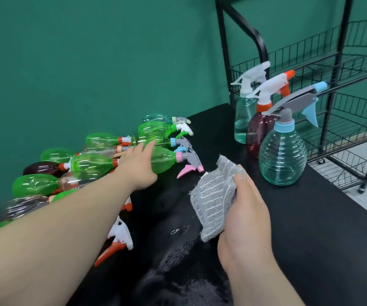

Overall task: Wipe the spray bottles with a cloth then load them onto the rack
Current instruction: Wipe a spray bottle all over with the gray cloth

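Several spray bottles lie on their sides in a pile along the left of the black table (299,228), mostly green, some dark red. My left hand (139,165) reaches over the pile and lies on a green bottle with a pink collar and pink trigger (166,161); how its fingers sit on the bottle is hidden. My right hand (247,208) grips a folded grey cloth (213,195) above the table's middle. Three bottles stand upright at the table's far right: a round clear-teal one with a blue trigger (282,155), a dark red one (258,133) and a clear one with a white trigger (243,120).
A black wire rack (341,62) with basket shelves stands just beyond the table's right end, on casters on a light floor. A green wall runs behind the table. White and orange trigger heads of lying bottles (118,239) stick out near my left forearm.
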